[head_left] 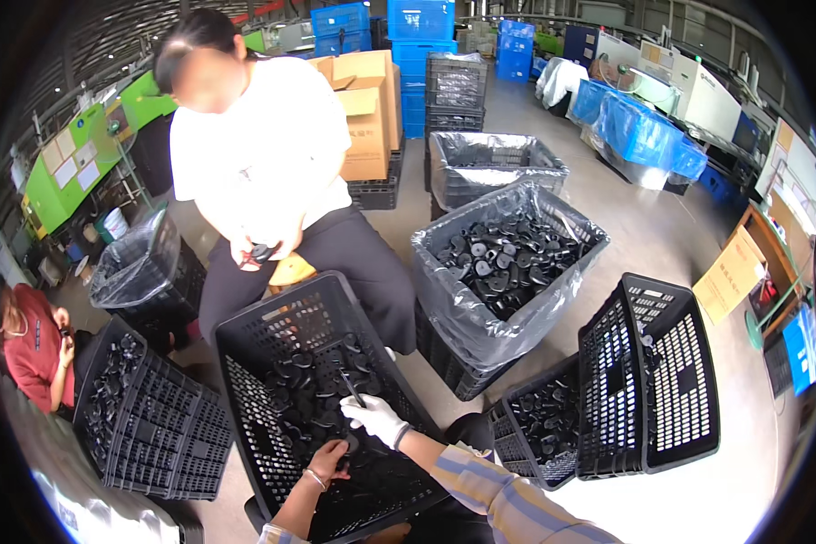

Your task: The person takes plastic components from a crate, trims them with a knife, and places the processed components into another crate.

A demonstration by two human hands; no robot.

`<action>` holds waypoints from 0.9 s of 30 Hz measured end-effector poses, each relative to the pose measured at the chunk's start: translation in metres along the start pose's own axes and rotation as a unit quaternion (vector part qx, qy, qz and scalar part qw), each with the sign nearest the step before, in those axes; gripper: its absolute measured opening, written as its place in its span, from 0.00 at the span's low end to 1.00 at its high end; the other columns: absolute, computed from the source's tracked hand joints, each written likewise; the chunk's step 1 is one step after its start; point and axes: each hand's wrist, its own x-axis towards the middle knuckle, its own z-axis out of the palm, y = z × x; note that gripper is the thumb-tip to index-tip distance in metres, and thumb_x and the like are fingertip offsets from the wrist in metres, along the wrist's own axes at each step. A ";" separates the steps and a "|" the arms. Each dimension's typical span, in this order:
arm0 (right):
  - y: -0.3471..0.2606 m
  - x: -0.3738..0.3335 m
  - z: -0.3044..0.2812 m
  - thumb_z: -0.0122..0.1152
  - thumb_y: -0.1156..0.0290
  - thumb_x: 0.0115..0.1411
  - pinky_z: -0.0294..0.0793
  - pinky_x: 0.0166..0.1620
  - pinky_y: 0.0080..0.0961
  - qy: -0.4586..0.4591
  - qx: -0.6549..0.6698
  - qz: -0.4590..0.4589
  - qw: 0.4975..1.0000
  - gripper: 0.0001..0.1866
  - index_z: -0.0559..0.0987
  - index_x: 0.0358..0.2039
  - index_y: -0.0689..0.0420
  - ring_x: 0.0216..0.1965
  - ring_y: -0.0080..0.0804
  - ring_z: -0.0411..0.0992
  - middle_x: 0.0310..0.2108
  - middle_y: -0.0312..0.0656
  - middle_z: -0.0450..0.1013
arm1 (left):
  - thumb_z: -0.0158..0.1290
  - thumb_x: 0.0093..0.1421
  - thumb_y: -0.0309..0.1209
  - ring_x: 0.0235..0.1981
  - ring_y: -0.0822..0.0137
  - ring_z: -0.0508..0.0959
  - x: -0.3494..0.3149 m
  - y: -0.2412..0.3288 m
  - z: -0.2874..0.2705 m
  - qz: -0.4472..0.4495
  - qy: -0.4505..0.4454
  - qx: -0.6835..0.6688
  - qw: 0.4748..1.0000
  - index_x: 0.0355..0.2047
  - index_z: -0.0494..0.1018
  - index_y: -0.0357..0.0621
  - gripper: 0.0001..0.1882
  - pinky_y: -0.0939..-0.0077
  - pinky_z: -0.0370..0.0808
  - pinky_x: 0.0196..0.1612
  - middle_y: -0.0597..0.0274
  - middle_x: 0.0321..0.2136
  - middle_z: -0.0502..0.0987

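Observation:
My left hand (pixel 328 461), bare with a bracelet at its wrist, is closed on a small black plastic part (pixel 352 443), most of it hidden by the fingers. My right hand (pixel 375 419) wears a white glove and grips a slim dark tool (pixel 352 388) with a thin, lighter tip pointing away from me; its exact kind is too small to tell. Both hands are over a large black crate (pixel 241 399), tilted toward me, its bottom covered with many similar black parts (pixel 304 385).
Across the crate, a seated person in white (pixel 263 136) handles a black part. A lined crate (pixel 480 349) of black parts stands ahead right. Perforated crates (pixel 648 381) rise at my right, stacked crates (pixel 168 426) at my left. Another person in red (pixel 32 340) sits far left.

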 end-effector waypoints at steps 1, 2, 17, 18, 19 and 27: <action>0.005 -0.001 0.003 0.56 0.61 0.48 0.56 0.17 0.09 0.002 -0.078 -0.025 0.997 0.12 0.71 0.31 0.54 0.18 0.12 0.61 0.20 0.29 0.66 | 0.49 0.51 0.38 0.16 0.75 0.67 -0.013 0.008 -0.002 0.028 0.011 -0.020 0.999 0.40 0.65 0.42 0.18 0.80 0.71 0.15 0.65 0.25 0.68; 0.009 0.000 0.004 0.56 0.60 0.48 0.57 0.20 0.10 0.039 -0.276 -0.106 0.955 0.14 0.72 0.32 0.54 0.18 0.13 0.61 0.19 0.30 0.65 | 0.50 0.50 0.39 0.16 0.75 0.67 -0.025 0.014 -0.003 0.054 0.005 -0.027 0.998 0.39 0.65 0.42 0.18 0.80 0.70 0.15 0.65 0.24 0.68; 0.014 0.001 0.030 0.57 0.68 0.48 0.64 0.24 0.12 0.070 0.095 -0.107 0.987 0.09 0.71 0.30 0.56 0.22 0.17 0.66 0.23 0.32 0.69 | 0.53 0.47 0.26 0.30 0.74 0.70 -0.035 0.007 0.003 0.322 0.020 -0.133 0.937 0.35 0.66 0.41 0.14 0.81 0.68 0.36 0.67 0.28 0.70; 0.016 -0.002 0.032 0.57 0.67 0.48 0.64 0.23 0.12 0.066 0.081 -0.100 0.989 0.10 0.71 0.31 0.56 0.22 0.17 0.66 0.24 0.33 0.69 | 0.53 0.46 0.23 0.30 0.72 0.71 -0.035 0.005 0.004 0.287 -0.010 -0.204 0.936 0.36 0.65 0.41 0.15 0.79 0.70 0.35 0.65 0.28 0.70; 0.016 -0.003 0.035 0.56 0.65 0.49 0.63 0.22 0.11 0.067 0.059 -0.065 0.994 0.11 0.71 0.31 0.56 0.23 0.16 0.66 0.25 0.33 0.70 | 0.52 0.45 0.21 0.29 0.71 0.72 -0.034 0.006 0.006 0.313 -0.019 -0.213 0.926 0.34 0.64 0.41 0.14 0.78 0.71 0.34 0.63 0.28 0.70; 0.001 -0.007 0.031 0.53 0.65 0.50 0.59 0.21 0.11 0.071 -0.076 -0.032 0.994 0.10 0.72 0.31 0.56 0.21 0.13 0.62 0.23 0.32 0.69 | 0.46 0.49 0.19 0.27 0.71 0.73 -0.036 0.018 0.004 0.346 0.012 -0.273 0.898 0.33 0.65 0.42 0.10 0.79 0.72 0.33 0.64 0.29 0.69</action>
